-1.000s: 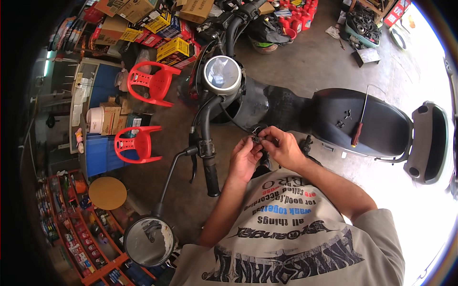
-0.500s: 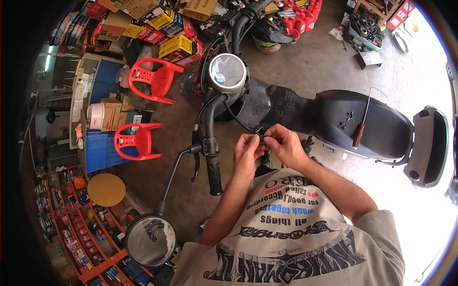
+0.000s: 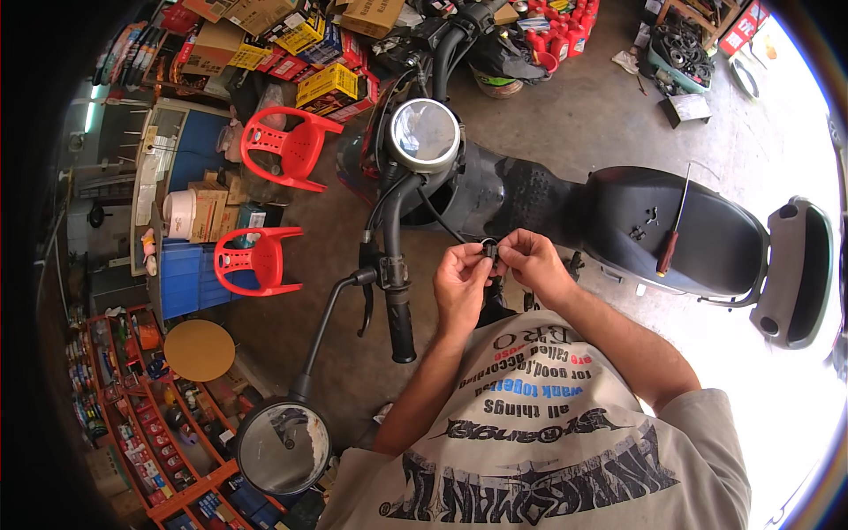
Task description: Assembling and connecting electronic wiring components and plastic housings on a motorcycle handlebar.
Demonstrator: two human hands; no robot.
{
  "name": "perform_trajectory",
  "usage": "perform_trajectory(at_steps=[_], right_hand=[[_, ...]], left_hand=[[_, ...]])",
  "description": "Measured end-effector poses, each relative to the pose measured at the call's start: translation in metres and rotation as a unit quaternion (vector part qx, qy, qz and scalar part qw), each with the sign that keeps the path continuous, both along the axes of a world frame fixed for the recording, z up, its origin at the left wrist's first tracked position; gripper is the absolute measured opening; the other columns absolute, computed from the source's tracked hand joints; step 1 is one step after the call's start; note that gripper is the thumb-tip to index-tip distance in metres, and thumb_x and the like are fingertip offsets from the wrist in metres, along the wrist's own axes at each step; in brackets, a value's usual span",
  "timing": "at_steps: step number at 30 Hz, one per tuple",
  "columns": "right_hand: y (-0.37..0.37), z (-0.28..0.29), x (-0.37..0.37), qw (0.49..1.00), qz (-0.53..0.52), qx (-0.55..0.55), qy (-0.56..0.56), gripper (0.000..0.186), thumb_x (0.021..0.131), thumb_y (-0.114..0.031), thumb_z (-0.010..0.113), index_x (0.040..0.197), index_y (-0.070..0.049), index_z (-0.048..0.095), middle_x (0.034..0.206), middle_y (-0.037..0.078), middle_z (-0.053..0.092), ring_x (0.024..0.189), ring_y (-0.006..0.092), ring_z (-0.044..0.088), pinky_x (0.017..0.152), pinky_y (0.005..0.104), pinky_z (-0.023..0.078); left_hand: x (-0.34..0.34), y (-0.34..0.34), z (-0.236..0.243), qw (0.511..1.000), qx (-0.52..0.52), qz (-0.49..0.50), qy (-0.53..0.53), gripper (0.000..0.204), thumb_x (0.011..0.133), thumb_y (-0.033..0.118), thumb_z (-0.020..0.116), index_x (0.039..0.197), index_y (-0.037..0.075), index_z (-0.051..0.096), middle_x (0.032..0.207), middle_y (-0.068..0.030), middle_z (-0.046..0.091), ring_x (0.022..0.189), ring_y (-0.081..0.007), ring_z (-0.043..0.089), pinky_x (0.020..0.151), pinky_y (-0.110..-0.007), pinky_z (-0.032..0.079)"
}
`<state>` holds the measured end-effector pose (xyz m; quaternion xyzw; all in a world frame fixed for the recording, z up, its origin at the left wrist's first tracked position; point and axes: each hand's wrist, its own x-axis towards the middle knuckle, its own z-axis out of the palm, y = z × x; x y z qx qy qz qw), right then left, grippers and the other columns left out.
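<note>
In front of my shirt, both hands meet at a small black part (image 3: 490,253) with a thin wire or cable beside it; its exact kind is too small to make out. My left hand (image 3: 461,283) pinches it from the left with thumb and fingers. From the other side my right hand (image 3: 535,267) grips it between thumb and forefinger. A screwdriver (image 3: 668,253) with a reddish handle lies across the black scooter seat (image 3: 715,256), to the right of my hands. Next to it on the seat are small dark pieces (image 3: 652,215).
The handlebar grip (image 3: 401,334) and brake lever stand left of my hands, with a round mirror (image 3: 284,448) below. A round gauge (image 3: 424,132) tops the handlebar. Red plastic chairs (image 3: 296,155), stacked boxes (image 3: 327,88) and loaded shelves (image 3: 141,415) line the left side.
My fingers have shifted slightly on the small black part, which now shows more between the fingertips. The right hand's fingers have straightened a little. The screwdriver stays put on the seat.
</note>
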<state>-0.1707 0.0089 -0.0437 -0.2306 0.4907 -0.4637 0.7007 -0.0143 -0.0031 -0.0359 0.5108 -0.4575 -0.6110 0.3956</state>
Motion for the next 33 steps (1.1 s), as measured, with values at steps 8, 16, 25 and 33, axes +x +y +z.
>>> perform_trajectory(at_steps=[8, 16, 25, 33], right_hand=[[0.0003, -0.0029, -0.0006, 0.998, -0.006, 0.022, -0.065, 0.004, 0.096, -0.009, 0.058, 0.093, -0.006, 0.058, 0.078, 0.003, 0.065, 0.063, 0.004, 0.054, 0.05, 0.0174, 0.035], [0.002, -0.0086, 0.0023, 0.995, -0.02, 0.032, -0.095, 0.003, 0.096, -0.007, 0.059, 0.097, -0.005, 0.057, 0.078, 0.005, 0.065, 0.054, 0.0033, 0.045, 0.044, 0.018, 0.029], [0.0059, -0.003, 0.0053, 0.998, -0.033, -0.004, -0.05, 0.004, 0.095, -0.008, 0.061, 0.091, -0.007, 0.06, 0.077, 0.002, 0.067, 0.059, 0.0015, 0.049, 0.048, 0.0169, 0.033], [0.0055, -0.0014, 0.0077, 0.998, -0.019, -0.05, 0.036, 0.008, 0.094, -0.005, 0.06, 0.089, -0.001, 0.059, 0.078, 0.005, 0.067, 0.072, 0.0094, 0.062, 0.067, 0.0235, 0.049]], left_hand=[[-0.0001, 0.0007, 0.0058, 0.998, -0.016, -0.026, -0.046, 0.027, 0.094, 0.003, 0.063, 0.12, -0.001, 0.059, 0.095, -0.0047, 0.07, 0.083, -0.0099, 0.068, 0.067, -0.02, 0.051], [-0.0025, 0.0009, 0.0069, 0.992, -0.049, -0.019, -0.114, 0.025, 0.091, -0.003, 0.063, 0.115, -0.003, 0.064, 0.091, -0.0067, 0.07, 0.079, -0.009, 0.065, 0.071, -0.023, 0.053], [0.0, 0.004, 0.0039, 0.993, -0.045, -0.019, -0.105, 0.024, 0.091, -0.002, 0.063, 0.115, 0.0, 0.063, 0.094, -0.0064, 0.07, 0.083, -0.0091, 0.065, 0.071, -0.023, 0.052], [0.004, 0.0049, 0.0021, 0.998, -0.032, -0.009, -0.051, 0.022, 0.095, 0.001, 0.06, 0.117, -0.001, 0.062, 0.096, -0.0059, 0.069, 0.082, -0.0097, 0.066, 0.071, -0.023, 0.054]])
